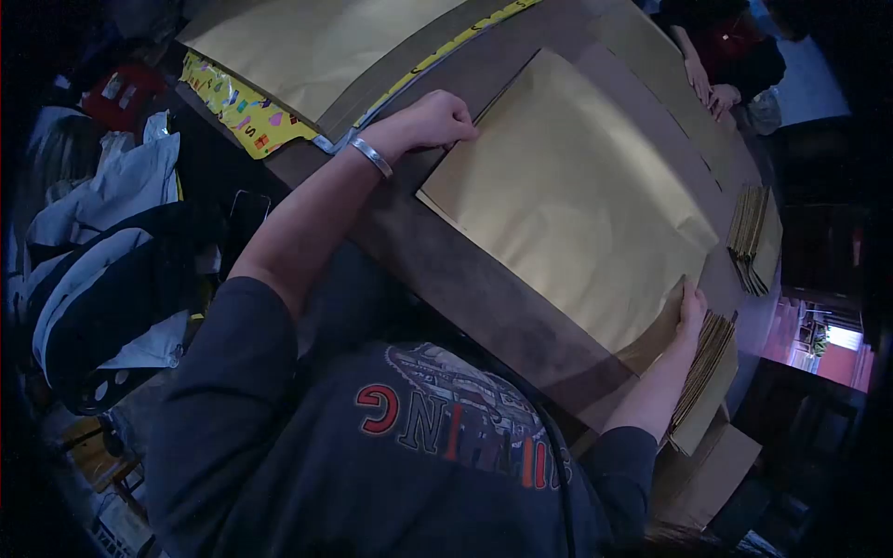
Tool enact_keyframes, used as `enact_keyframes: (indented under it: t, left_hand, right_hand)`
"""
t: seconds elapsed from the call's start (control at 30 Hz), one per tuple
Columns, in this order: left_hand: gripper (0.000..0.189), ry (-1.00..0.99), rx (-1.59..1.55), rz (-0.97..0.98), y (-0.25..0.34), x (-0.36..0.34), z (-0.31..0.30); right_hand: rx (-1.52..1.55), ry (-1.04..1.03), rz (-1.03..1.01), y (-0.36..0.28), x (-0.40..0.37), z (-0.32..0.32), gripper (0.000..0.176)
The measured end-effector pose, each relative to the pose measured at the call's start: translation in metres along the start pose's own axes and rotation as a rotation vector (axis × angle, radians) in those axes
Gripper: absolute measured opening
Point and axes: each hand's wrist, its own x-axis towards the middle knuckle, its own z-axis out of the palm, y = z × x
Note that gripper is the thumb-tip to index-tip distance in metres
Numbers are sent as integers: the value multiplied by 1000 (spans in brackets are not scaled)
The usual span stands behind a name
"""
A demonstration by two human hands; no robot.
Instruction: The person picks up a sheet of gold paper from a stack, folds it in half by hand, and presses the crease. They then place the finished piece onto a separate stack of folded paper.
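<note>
A large sheet of golden-brown kraft paper lies across the brown table in front of me, its surface slightly rippled. My left hand, with a silver bracelet at the wrist, is closed at the sheet's left edge, the fingertips pinching the border. At the opposite end, my right hand grips the near right corner, thumb on top, and the paper there is bent up a little. The fingers under that corner are hidden. Another brown layer shows beneath the sheet along its left edge.
At the upper left, more kraft paper lies over yellow printed packaging. Folded brown paper stacks stand at the right, one beside my right forearm. Across the table are another person's hands. Bags and clothing are at left.
</note>
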Motion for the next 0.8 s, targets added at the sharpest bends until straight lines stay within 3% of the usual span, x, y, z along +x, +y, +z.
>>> enact_keyframes:
  t: [0.07, 0.17, 0.37, 0.43, 0.63, 0.73, 0.8]
  left_hand:
    - [22, -9, -103, -73, -1, -2, 1]
    - [20, -30, -143, -64, 0, -4, -1]
    - [17, -41, -23, -16, 5, -9, -3]
    - [16, -36, 25, 20, 9, -12, -4]
    - [16, -22, 78, 74, 8, -10, -1]
    - [17, -67, -69, -23, 2, -11, 2]
    - [17, -64, -44, -37, 11, -17, 0]
  right_hand:
    - [45, 37, 18, 7, 8, -2, 50]
    - [-41, -98, 8, -2, 4, -6, 53]
    - [32, 100, -3, 2, 1, -2, 39]
    - [59, -34, -2, -12, -8, -5, 35]
    - [172, -57, -71, 0, -3, -4, 34]
    - [-2, -66, -13, -7, -5, -9, 37]
    - [37, -34, -1, -13, -12, -4, 36]
